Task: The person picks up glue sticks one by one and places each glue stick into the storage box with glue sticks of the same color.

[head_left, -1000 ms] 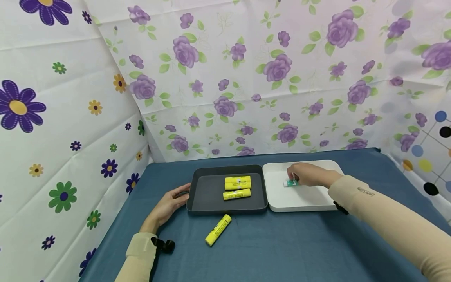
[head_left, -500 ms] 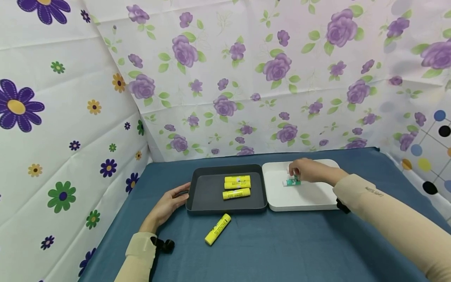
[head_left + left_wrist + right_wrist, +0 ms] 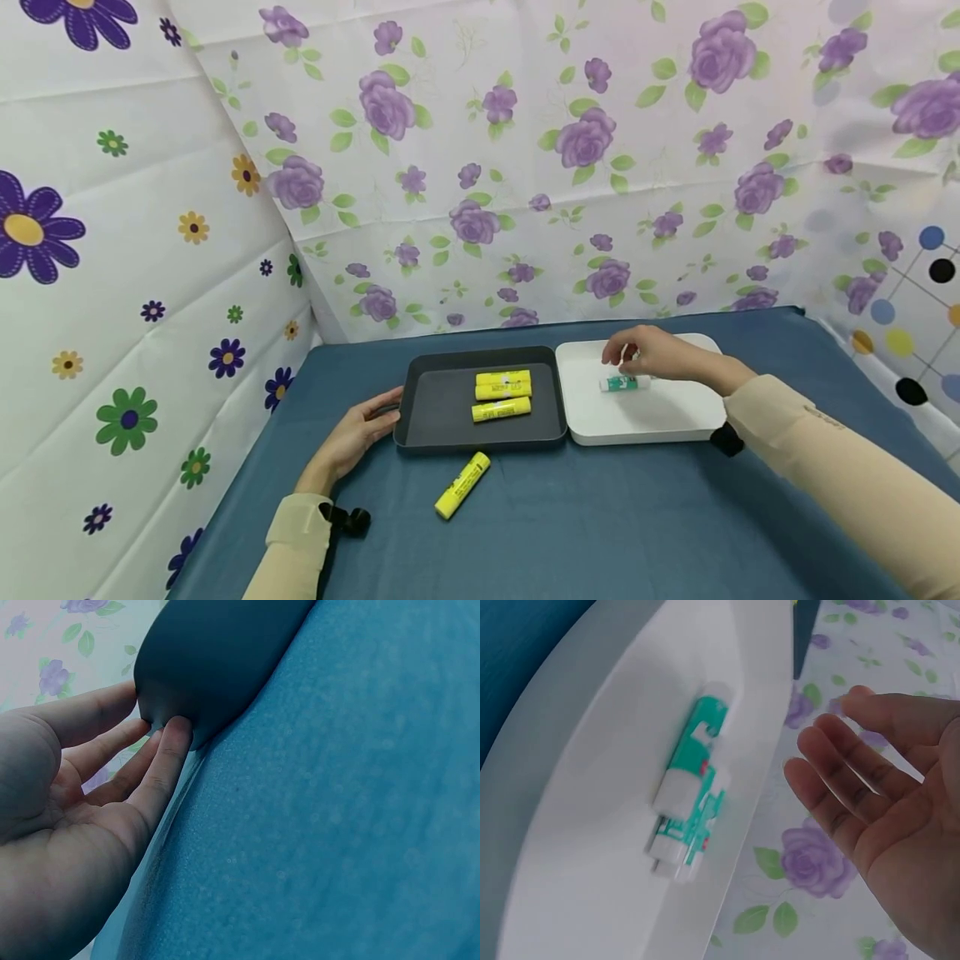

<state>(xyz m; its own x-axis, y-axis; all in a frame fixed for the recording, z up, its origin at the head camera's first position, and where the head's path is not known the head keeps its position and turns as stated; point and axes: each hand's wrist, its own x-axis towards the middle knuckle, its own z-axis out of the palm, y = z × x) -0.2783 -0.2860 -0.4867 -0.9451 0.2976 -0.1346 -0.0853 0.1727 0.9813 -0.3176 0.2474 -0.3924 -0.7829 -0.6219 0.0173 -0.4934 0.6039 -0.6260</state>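
My left hand (image 3: 360,433) rests its nearly straight fingertips on the left wall of a dark grey tray (image 3: 438,408); the left wrist view shows these fingers (image 3: 161,765) at the tray's outer corner. Over a white tray (image 3: 660,421) hovers my right hand (image 3: 663,354), fingers loosely bent and holding nothing. Beneath it lies a green-and-white glue stick (image 3: 624,383). From the right wrist, a green glue stick (image 3: 697,746) shows with more of the same kind beside it, partly overlapped; my right palm (image 3: 900,847) faces them, apart.
Three yellow glue sticks (image 3: 501,409) lie inside the dark tray. One more yellow glue stick (image 3: 462,486) is on the blue tablecloth (image 3: 585,525) in front. The two trays stand side by side, with a flowered curtain (image 3: 450,167) behind.
My right hand has let go of the green glue stick and lifted off it, its fingers loosening. The glue stick stays in the white tray. My left hand keeps its place at the dark tray.
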